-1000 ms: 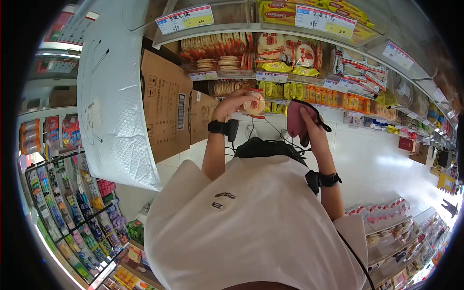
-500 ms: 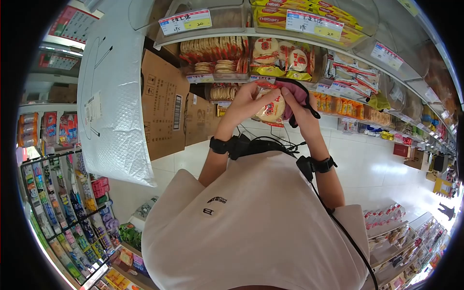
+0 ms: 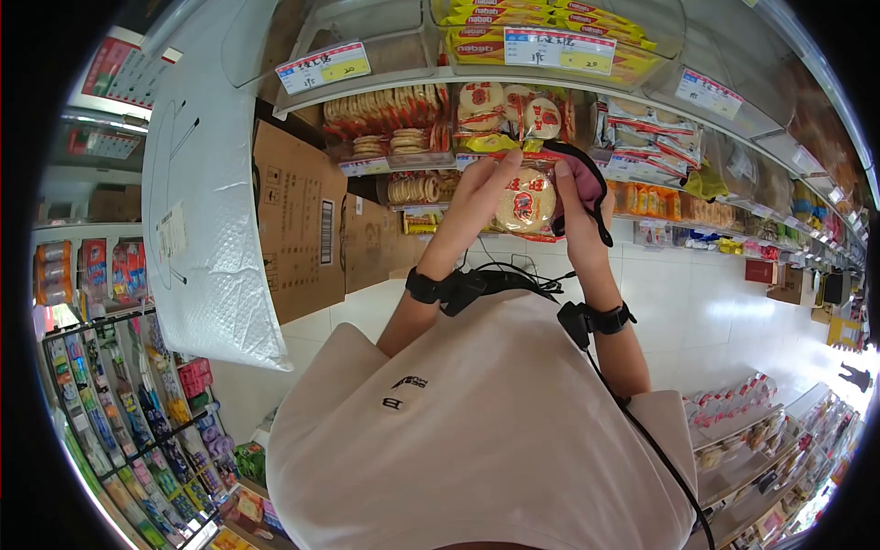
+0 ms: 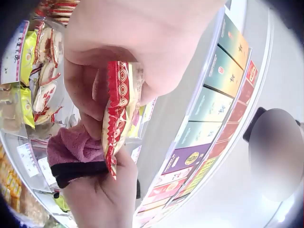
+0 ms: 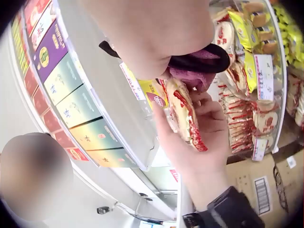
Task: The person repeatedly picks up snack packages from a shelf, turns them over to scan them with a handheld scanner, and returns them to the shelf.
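A packet of round rice crackers (image 3: pixel 525 202), clear film with red edges, is between both hands at the front of the shelf. My left hand (image 3: pixel 473 203) pinches its left side, thumb near the top edge. On the opposite side, my right hand (image 3: pixel 585 240) grips the packet with the thumb on its face. The right hand also holds a purple cloth (image 3: pixel 581 181) with black trim, bunched behind that thumb. From the left wrist, the packet (image 4: pixel 118 104) shows edge-on, with the cloth (image 4: pixel 76 147) beyond it. In the right wrist view the left fingers curl round the packet (image 5: pixel 183 111).
Shelf bins hold stacked rice crackers (image 3: pixel 390 110) and yellow wafer packs (image 3: pixel 477 46). A price tag (image 3: pixel 561 50) hangs on the shelf lip above the hands. Cardboard boxes (image 3: pixel 298 220) and a silver padded sheet (image 3: pixel 211 238) stand at the left. Black cables (image 3: pixel 513 275) hang below the hands.
The right hand with the purple cloth has come in from the right and taken hold of the packet, which the left hand held alone. The packet now faces up more squarely.
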Demonstrator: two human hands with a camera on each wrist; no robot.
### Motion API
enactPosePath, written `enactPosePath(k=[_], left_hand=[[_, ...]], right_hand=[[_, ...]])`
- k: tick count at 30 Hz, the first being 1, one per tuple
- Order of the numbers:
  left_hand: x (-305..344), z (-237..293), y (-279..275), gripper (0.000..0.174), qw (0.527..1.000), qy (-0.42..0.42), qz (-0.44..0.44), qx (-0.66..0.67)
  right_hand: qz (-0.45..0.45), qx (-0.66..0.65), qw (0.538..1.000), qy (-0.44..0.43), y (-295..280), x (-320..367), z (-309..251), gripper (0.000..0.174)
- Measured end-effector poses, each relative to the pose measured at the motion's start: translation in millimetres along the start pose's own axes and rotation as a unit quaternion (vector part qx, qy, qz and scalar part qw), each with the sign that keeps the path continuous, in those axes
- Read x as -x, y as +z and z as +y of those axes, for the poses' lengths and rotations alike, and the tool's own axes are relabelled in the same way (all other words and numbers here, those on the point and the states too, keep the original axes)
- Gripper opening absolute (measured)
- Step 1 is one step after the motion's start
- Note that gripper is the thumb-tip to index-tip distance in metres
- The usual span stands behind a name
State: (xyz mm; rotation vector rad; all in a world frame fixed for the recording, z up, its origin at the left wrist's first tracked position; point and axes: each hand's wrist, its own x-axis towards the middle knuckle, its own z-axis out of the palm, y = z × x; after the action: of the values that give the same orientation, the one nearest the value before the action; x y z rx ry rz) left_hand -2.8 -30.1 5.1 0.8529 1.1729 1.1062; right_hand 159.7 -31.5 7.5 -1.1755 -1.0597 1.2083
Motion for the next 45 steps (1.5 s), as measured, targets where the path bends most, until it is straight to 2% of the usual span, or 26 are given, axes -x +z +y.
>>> enactPosePath(k=[3, 5, 8, 12, 14, 15, 16, 17, 19, 20, 23, 24, 27, 31, 32, 35, 36, 39, 40, 41, 43, 44, 45], left_hand=[[-10, -14, -3, 0.032, 0.998, 0.008, -0.04, 0.048], [-11, -15, -7, 0.031, 0.997, 0.009, -0.061, 0.047], [0, 7, 10, 0.034, 0.98, -0.011, -0.036, 0.195], [-1, 0, 10, 0.033, 0.961, -0.019, -0.019, 0.274], [-2, -1, 14, 0.035, 0.952, -0.011, -0.026, 0.306], [-3, 2, 16, 0.037, 0.95, 0.004, -0.023, 0.311], [-3, 7, 18, 0.038, 0.948, 0.021, -0.017, 0.316], [-2, 9, 20, 0.039, 0.947, 0.034, -0.013, 0.32], [0, 4, 21, 0.041, 0.948, 0.03, -0.05, 0.314], [1, 2, 23, 0.043, 0.947, 0.028, -0.071, 0.311], [3, 9, 35, 0.049, 0.946, 0.022, -0.068, 0.318], [8, 10, 37, 0.058, 0.947, -0.023, -0.076, 0.311], [5, 7, 33, 0.065, 0.969, -0.04, -0.093, 0.225], [11, 21, 39, 0.066, 0.951, -0.022, -0.077, 0.3], [14, 24, 41, 0.066, 0.956, -0.022, -0.079, 0.283], [9, 15, 48, 0.066, 0.958, -0.014, -0.101, 0.268], [10, 14, 51, 0.066, 0.955, -0.008, -0.119, 0.272], [7, 17, 50, 0.068, 0.944, -0.023, -0.15, 0.293], [7, 22, 55, 0.069, 0.939, -0.001, -0.091, 0.332], [0, 18, 46, 0.065, 0.918, -0.002, -0.133, 0.373], [-3, 32, 33, 0.064, 0.923, -0.018, -0.123, 0.364], [0, 38, 36, 0.05, 0.915, 0.02, -0.111, 0.388], [-3, 33, 38, 0.047, 0.92, 0.014, -0.077, 0.384]], right_hand=[[0.021, 0.039, 0.995, -0.087, -2, -5, 8, 0.019], [0.023, 0.029, 0.997, -0.074, -2, -4, 5, 0.019], [0.003, 0.031, 0.998, -0.047, -4, -1, -2, 0.02], [0.009, 0.078, 0.995, -0.053, -3, 2, -13, 0.021], [0.093, 0.044, 0.994, -0.038, -7, 2, -11, 0.021], [0.108, 0.119, 0.974, -0.16, -5, 3, -12, 0.021], [0.139, 0.195, 0.931, -0.276, -4, 3, -14, 0.022], [0.084, 0.248, 0.903, -0.34, -1, 6, -12, 0.027], [-0.073, 0.362, 0.833, -0.412, 14, 9, -20, 0.036], [-0.054, 0.412, 0.821, -0.391, 23, 18, -19, 0.043], [-0.049, 0.38, 0.843, -0.379, 19, 5, -14, 0.043], [-0.036, 0.359, 0.855, -0.373, 18, -1, -12, 0.045], [0.006, 0.387, 0.842, -0.375, 22, 0, -17, 0.045], [-0.072, 0.417, 0.808, -0.409, 23, 7, -27, 0.037], [-0.089, 0.398, 0.819, -0.403, 20, 3, -31, 0.033], [-0.034, 0.376, 0.839, -0.393, 8, -17, -17, 0.031], [-0.018, 0.363, 0.856, -0.368, 6, -19, -20, 0.036], [0.024, 0.386, 0.851, -0.354, 12, -14, -23, 0.043], [-0.009, 0.421, 0.825, -0.377, 12, -8, -25, 0.048], [-0.06, 0.431, 0.815, -0.383, 13, 1, -27, 0.048], [-0.158, 0.449, 0.789, -0.388, 13, 19, -30, 0.047], [-0.165, 0.448, 0.779, -0.407, 10, 21, -23, 0.047], [-0.126, 0.435, 0.793, -0.407, 4, 16, -15, 0.045]])
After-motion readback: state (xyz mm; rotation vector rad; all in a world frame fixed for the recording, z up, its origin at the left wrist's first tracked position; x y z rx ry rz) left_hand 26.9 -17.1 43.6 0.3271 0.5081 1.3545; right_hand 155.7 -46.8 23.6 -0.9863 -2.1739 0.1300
